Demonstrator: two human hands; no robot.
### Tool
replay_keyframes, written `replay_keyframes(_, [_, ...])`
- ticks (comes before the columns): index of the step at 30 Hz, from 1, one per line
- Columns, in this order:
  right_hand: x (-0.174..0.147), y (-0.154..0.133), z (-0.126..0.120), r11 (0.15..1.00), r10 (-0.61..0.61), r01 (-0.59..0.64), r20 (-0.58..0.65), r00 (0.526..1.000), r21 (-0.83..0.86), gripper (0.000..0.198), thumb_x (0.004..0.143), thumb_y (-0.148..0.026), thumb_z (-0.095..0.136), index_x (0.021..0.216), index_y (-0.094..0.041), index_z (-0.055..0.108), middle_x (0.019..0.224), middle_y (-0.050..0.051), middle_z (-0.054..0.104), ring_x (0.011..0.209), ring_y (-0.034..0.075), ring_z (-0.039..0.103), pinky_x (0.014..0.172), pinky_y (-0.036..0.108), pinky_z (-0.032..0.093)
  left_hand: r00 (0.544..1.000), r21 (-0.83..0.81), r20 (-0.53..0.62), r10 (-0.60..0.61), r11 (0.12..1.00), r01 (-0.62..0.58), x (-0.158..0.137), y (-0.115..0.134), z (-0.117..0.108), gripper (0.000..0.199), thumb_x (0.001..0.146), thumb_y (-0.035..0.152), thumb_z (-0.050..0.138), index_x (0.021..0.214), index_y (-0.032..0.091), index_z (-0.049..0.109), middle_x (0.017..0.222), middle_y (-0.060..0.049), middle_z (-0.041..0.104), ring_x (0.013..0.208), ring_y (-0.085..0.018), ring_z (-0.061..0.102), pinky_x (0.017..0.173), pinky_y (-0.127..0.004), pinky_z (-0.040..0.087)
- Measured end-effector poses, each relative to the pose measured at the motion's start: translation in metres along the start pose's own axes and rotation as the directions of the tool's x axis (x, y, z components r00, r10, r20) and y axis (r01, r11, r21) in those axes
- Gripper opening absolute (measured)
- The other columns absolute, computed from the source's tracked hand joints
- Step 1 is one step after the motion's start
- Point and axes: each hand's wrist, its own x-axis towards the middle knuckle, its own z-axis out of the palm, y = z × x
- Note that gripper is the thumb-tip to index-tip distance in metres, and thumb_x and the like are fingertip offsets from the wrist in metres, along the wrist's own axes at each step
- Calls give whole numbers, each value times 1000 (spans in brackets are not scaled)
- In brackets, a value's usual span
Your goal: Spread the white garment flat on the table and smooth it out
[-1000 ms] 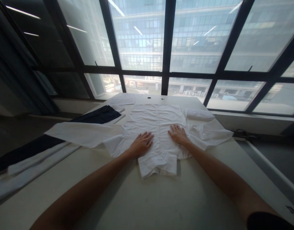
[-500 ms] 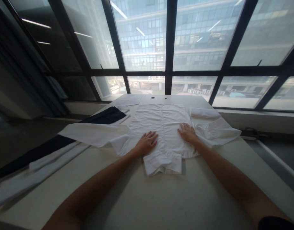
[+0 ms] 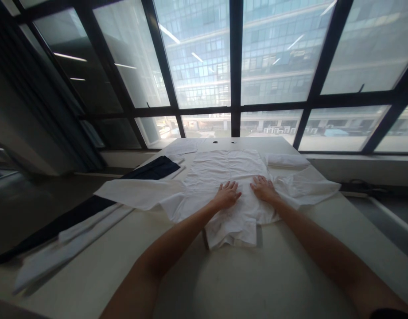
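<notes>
A white long-sleeved shirt [image 3: 223,168] lies spread on the table, its sleeves out to both sides and its collar end toward me. Wrinkles run across its body. My left hand [image 3: 227,195] rests palm down near the middle of the shirt, fingers spread. Just right of it, my right hand [image 3: 263,188] lies flat on the shirt's right half, fingers also apart. Neither hand grips the cloth. The left sleeve [image 3: 140,191] stretches over dark trousers, and the right sleeve [image 3: 306,188] lies crumpled toward the table's right edge.
Dark folded trousers [image 3: 153,167] and long white cloth pieces [image 3: 77,250] lie along the left side of the white table [image 3: 237,283]. A folded white garment [image 3: 286,160] sits at back right, another white cloth [image 3: 182,147] at back left. Large windows stand behind.
My left hand has slid right across the shirt, closer to my right hand. The right hand stays on nearly the same part of the shirt. The view has tilted slightly.
</notes>
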Motion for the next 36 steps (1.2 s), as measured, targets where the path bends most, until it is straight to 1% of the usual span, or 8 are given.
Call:
replay_keyframes(4, [1,-1,-3,1000,14,-14,13,1000,-2,59,105,-46,30,154,-16,38,161,17,34,148,29,29,117,50,24,996,11,-54,-71,997,72,31,8,10,60,106,52,24,155,20,33,163,-13,31,151,-34,25,117,-61,25])
replay_keyframes(9, [3,-3,-4,1000,30,-30,40,999,-1,58,104,-47,31,155,-19,37,162,16,33,148,27,27,117,50,23,984,56,-157,-79,995,88,35,3,21,56,106,50,25,152,21,39,162,-11,35,150,-31,27,119,-56,25])
replay_keyframes(16, [-1,-4,-5,1000,16,-16,12,1000,15,57,105,-45,30,155,-20,37,162,15,34,149,27,26,117,50,22,994,29,-88,-70,997,73,35,0,18,55,107,49,24,152,22,40,163,-10,33,152,-30,24,120,-55,23])
replay_keyframes(19, [-1,-5,-6,999,20,-20,23,1000,26,57,104,-45,30,154,-19,38,161,16,34,148,28,27,117,51,22,998,-16,-44,-36,999,35,35,-9,14,58,107,51,20,157,24,31,167,-9,23,154,-29,16,120,-54,22])
replay_keyframes(22, [0,-5,-7,999,27,-28,37,999,37,57,104,-46,31,155,-19,37,162,16,33,149,28,27,117,51,23,1000,-16,-26,-16,1000,15,28,-28,8,64,106,54,19,162,23,17,169,-9,12,155,-30,7,121,-54,19])
replay_keyframes(24, [1,-4,-6,998,33,-35,42,999,49,57,104,-46,32,155,-19,37,162,16,33,149,28,27,117,51,23,999,31,-20,-49,998,49,20,-45,4,66,105,54,21,162,22,14,169,-10,12,155,-30,6,121,-57,15])
replay_keyframes(29, [2,-3,-5,997,33,-35,35,999,62,56,104,-46,33,154,-21,39,162,16,33,149,27,27,118,50,22,962,130,-70,-265,953,272,-3,-94,-7,62,105,51,19,160,25,25,167,-9,22,154,-32,13,120,-63,11])
replay_keyframes(36, [2,-1,-6,996,39,-43,51,998,82,60,105,-48,30,156,-18,33,164,15,29,151,25,22,120,48,19,917,138,-32,-397,907,397,-21,-149,-15,60,106,49,21,160,24,27,167,-7,21,153,-32,19,120,-57,19])
